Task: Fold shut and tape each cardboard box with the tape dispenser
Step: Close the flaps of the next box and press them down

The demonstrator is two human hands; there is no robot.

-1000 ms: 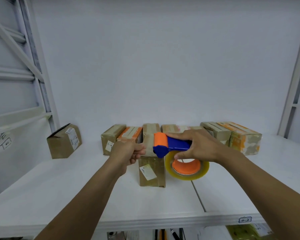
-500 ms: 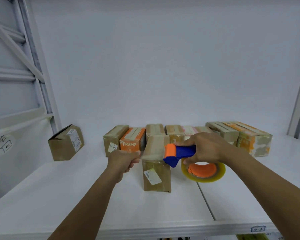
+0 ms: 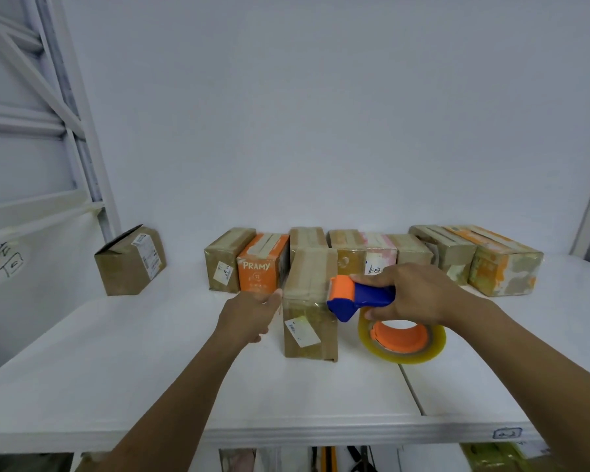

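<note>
White shelving frame (image 3: pixel 82 172), upright with diagonal braces, at far left against the wall. White table (image 3: pixel 133 376), carrying all the boxes. Lone cardboard box (image 3: pixel 130 264), set apart from the others on the left of the table, one top flap raised. Row of boxes (image 3: pixel 227 260) along the wall behind the work area, standing side by side and mostly wrapped in tape, the second from the left an orange box (image 3: pixel 261 269) printed "PRAMY". Left hand (image 3: pixel 249 311), seen from the back, thumb stretched out and touching the upper left edge of the front box; the other fingers are curled under the palm, and whether they hold anything cannot be told. Front box (image 3: pixel 309 311), upright and narrow, standing alone just ahead of the row, top flaps folded down, a white label on its near face and a glossy band of clear tape across that face. Tape dispenser (image 3: pixel 361 296), blue handle with orange head, the head against the upper right edge of the front box; its roll of tape (image 3: pixel 402 340) hangs just right of the box. Right hand (image 3: pixel 414 291), fingers wrapped tightly round the dispenser handle. Further taped boxes (image 3: pixel 504 265), closing the row at right. Handwritten label (image 3: pixel 507 433), on the table's front edge.
</note>
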